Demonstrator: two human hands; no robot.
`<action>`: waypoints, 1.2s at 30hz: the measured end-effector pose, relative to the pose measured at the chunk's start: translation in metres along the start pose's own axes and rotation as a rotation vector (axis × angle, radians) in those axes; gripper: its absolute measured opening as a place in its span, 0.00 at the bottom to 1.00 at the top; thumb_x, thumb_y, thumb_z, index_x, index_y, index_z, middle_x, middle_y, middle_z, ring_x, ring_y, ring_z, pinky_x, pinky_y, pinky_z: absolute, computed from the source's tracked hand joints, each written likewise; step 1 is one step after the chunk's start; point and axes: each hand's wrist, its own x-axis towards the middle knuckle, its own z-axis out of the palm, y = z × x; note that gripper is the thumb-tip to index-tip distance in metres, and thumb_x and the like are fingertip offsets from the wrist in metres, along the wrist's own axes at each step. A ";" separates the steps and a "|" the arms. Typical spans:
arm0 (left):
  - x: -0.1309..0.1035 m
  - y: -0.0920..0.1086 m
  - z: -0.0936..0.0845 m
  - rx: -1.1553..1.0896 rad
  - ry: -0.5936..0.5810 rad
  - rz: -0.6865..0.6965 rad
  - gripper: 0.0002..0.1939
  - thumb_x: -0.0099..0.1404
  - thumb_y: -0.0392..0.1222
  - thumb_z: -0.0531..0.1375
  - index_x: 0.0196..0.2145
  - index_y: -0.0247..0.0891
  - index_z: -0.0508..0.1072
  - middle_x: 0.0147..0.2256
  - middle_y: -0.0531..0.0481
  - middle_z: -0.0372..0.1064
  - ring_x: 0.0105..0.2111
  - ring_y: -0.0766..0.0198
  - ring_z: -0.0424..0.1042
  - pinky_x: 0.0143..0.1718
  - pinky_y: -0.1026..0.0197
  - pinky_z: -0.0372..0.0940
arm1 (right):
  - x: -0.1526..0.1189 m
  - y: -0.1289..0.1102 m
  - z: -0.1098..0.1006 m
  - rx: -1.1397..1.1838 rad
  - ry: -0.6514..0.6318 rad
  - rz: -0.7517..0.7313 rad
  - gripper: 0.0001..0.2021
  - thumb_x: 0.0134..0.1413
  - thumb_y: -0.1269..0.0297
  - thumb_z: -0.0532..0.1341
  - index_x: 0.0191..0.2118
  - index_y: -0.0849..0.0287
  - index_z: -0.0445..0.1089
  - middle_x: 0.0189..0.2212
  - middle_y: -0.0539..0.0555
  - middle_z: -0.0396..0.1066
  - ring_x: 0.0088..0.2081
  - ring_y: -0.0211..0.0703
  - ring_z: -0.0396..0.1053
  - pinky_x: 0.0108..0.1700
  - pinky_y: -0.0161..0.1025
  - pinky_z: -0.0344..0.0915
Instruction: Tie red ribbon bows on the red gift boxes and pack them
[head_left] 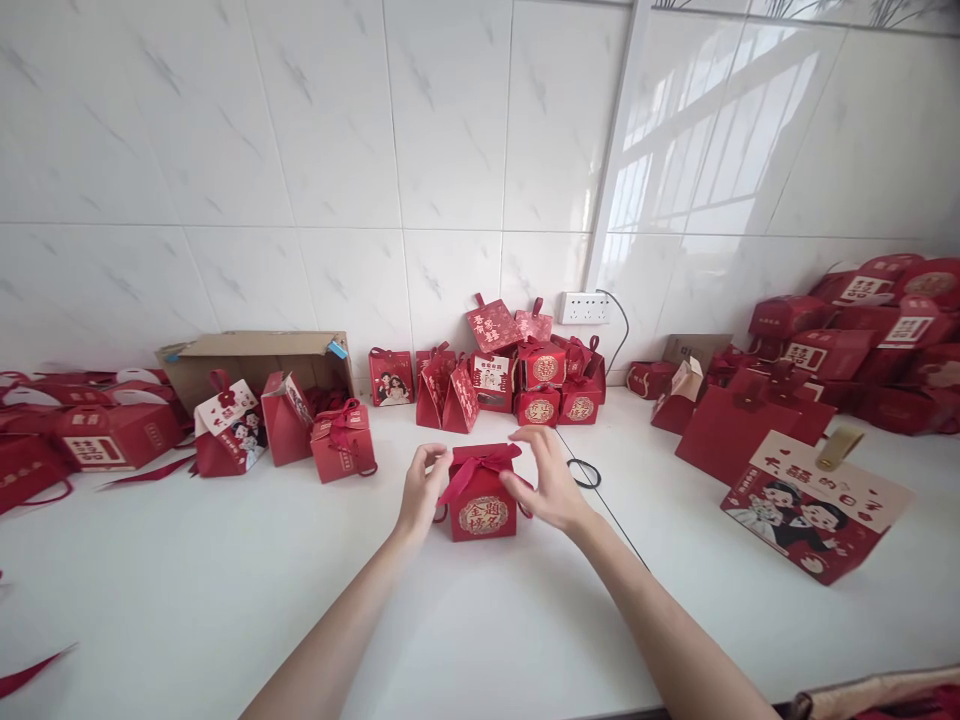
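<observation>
A small red gift box (484, 517) with a gold round emblem stands upright on the white table in front of me. A red ribbon (480, 466) is tied in a bow across its top, and cord loops show at its sides. At the box's left edge is my left hand (422, 497), its fingers curled and the fingertips closed at the ribbon's left end. My right hand (553, 487) is on the other side with fingers spread. Its thumb reaches the right part of the bow, while the index finger arches near the top corner.
Finished-looking red boxes (541, 365) stand grouped by the wall. More boxes (341, 440) and an open carton (255, 345) are at left. A printed bag (814, 510) and a heap of boxes (862, 330) occupy the right. A black loop (585, 474) lies beyond my right hand.
</observation>
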 end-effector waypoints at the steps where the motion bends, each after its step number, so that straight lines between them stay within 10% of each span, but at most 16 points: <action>1: -0.001 0.002 0.001 0.013 -0.023 0.035 0.14 0.51 0.49 0.60 0.35 0.39 0.70 0.38 0.51 0.68 0.40 0.64 0.67 0.41 0.64 0.60 | -0.001 -0.005 0.003 -0.073 -0.028 -0.164 0.22 0.50 0.51 0.60 0.46 0.60 0.62 0.44 0.62 0.63 0.48 0.52 0.61 0.49 0.51 0.59; 7: -0.004 0.008 0.003 0.156 -0.236 0.220 0.11 0.54 0.45 0.56 0.32 0.38 0.72 0.39 0.47 0.68 0.45 0.58 0.66 0.49 0.58 0.59 | -0.006 -0.024 0.027 -0.271 -0.120 -0.568 0.19 0.54 0.60 0.58 0.50 0.63 0.61 0.42 0.61 0.69 0.43 0.50 0.65 0.49 0.51 0.60; 12: -0.004 0.020 -0.003 0.306 -0.205 0.235 0.12 0.57 0.45 0.52 0.30 0.39 0.72 0.36 0.47 0.68 0.41 0.56 0.66 0.48 0.54 0.58 | -0.009 -0.027 0.029 -0.264 -0.082 -0.619 0.09 0.57 0.76 0.52 0.39 0.61 0.67 0.33 0.56 0.71 0.37 0.42 0.66 0.38 0.38 0.64; 19: -0.009 0.036 0.001 0.502 -0.302 0.179 0.08 0.55 0.44 0.58 0.29 0.43 0.76 0.49 0.49 0.64 0.51 0.54 0.63 0.56 0.51 0.54 | -0.013 -0.036 0.034 -0.348 0.051 -0.704 0.06 0.55 0.75 0.57 0.35 0.59 0.71 0.29 0.53 0.68 0.31 0.39 0.59 0.35 0.38 0.59; 36: -0.007 0.031 0.004 0.412 -0.324 0.083 0.06 0.50 0.41 0.60 0.21 0.41 0.77 0.44 0.47 0.69 0.46 0.54 0.69 0.53 0.54 0.60 | -0.020 -0.045 0.037 -0.228 -0.015 -0.638 0.09 0.60 0.72 0.54 0.33 0.58 0.71 0.24 0.50 0.68 0.26 0.36 0.58 0.30 0.37 0.58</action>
